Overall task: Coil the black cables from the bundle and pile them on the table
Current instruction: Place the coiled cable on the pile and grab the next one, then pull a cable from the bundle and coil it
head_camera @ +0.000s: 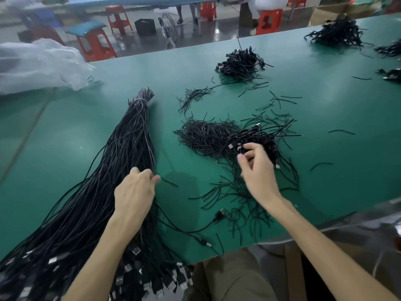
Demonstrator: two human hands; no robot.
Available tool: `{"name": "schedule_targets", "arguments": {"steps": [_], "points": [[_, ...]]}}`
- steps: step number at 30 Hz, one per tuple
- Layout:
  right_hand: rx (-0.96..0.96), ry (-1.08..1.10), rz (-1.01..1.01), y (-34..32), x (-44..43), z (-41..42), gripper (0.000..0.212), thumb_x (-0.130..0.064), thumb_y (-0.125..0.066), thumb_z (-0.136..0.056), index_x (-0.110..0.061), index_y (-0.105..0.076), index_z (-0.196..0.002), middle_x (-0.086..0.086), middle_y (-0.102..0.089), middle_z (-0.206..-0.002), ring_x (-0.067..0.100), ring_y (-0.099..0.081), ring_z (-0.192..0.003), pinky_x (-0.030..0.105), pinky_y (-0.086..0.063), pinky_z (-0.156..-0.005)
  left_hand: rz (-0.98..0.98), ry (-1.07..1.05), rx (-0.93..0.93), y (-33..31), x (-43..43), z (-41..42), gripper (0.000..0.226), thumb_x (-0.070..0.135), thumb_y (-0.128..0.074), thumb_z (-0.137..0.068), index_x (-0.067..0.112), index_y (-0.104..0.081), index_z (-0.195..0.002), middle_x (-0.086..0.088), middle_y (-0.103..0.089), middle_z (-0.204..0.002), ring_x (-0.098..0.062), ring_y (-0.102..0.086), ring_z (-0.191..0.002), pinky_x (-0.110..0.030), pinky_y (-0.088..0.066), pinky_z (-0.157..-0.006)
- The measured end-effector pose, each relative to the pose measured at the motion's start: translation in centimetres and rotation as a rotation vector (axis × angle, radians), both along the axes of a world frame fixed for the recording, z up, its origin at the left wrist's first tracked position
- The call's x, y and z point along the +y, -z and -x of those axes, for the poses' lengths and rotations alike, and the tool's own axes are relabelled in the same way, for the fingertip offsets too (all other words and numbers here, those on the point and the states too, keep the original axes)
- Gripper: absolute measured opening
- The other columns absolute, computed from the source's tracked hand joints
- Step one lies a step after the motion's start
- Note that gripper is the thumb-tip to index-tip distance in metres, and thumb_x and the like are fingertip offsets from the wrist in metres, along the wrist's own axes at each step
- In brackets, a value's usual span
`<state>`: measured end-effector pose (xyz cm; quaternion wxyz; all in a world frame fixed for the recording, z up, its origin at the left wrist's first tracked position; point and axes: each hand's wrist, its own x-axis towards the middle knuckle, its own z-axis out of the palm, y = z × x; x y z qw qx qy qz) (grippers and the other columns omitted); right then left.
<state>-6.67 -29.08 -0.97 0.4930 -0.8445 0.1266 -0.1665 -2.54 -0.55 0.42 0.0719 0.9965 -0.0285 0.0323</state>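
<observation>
- No legible text, label, brand or number in view.
- Plug ends [136, 250] of the cable bundle [121, 161]: markings, if any, too blurred to read.
- Black box [145, 27] on the floor: faint mark, illegible.

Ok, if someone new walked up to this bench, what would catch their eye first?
The huge tied bundle of black cables fanning across the left of the green table, the left hand gripping its strands. Right of it, the right hand pinches into a pile of coiled cables ringed by loose black ties.
</observation>
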Motion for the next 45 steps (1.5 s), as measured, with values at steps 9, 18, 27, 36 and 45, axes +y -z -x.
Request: {"name": "schedule_targets", "arguments": {"steps": [9,18,27,36,45], "points": [[0.079,-0.422,0.06,0.6,4.8,2.1,0.021,-0.022,-0.058,-0.104,-0.027,-0.055,-0.124,-0.012,-0.06,-0.103,0.012,-0.063,-0.074,0.022,-0.052,-0.079,-0.076,0.026,0.131,0.1,-0.9,0.3,0.027,0.035,-0.05,-0.107,0.011,-0.057,-0.097,-0.006,-0.06,-0.096,-0.029,-0.056,-0.076,-0.039,-0.045,-0.067],[0.085,-0.447,0.067,1.5,5.6,3.1,0.037,-0.014,-0.055,-0.104,-0.03,-0.052,-0.137,-0.014,-0.054,-0.109,0.009,-0.061,-0.078,0.024,-0.051,-0.081,0.211,0.237,0.074,-2.3,-1.8,1.6,0.015,0.026,-0.052,-0.103,0.018,-0.055,-0.091,0.006,-0.056,-0.089,-0.013,-0.056,-0.075,-0.034,-0.044,-0.066],[-0.207,-0.637,0.407,-0.4,7.1,2.8,0.057,0.001,-0.051,-0.102,-0.012,-0.038,-0.156,-0.002,-0.044,-0.156,0.014,-0.028,-0.148,0.031,-0.029,-0.122,0.537,0.601,0.191,-3.6,-2.8,3.5,0.011,0.002,-0.066,-0.095,0.01,-0.062,-0.088,0.004,-0.061,-0.094,-0.018,-0.058,-0.092,-0.036,-0.049,-0.085],[-0.219,-0.49,0.476,-0.8,4.0,3.3,0.031,-0.03,-0.056,-0.104,-0.011,-0.068,-0.082,-0.007,-0.065,-0.08,0.016,-0.055,-0.086,0.035,-0.047,-0.086,0.627,0.531,0.346,-2.2,-2.2,2.7,0.021,0.036,-0.057,-0.103,0.035,-0.064,-0.084,0.009,-0.064,-0.064,-0.006,-0.051,-0.051,-0.029,-0.047,-0.053],[-0.255,-0.023,-0.139,-2.2,-1.5,3.7,0.033,-0.03,-0.047,-0.107,-0.018,-0.062,-0.08,0.012,-0.05,-0.056,0.033,-0.049,-0.052,0.03,-0.049,-0.053,1.027,0.303,0.243,-0.2,1.4,0.1,0.031,0.039,-0.06,-0.1,0.018,-0.074,-0.083,-0.009,-0.049,-0.062,-0.019,-0.043,-0.056,-0.029,-0.037,-0.054]]}}
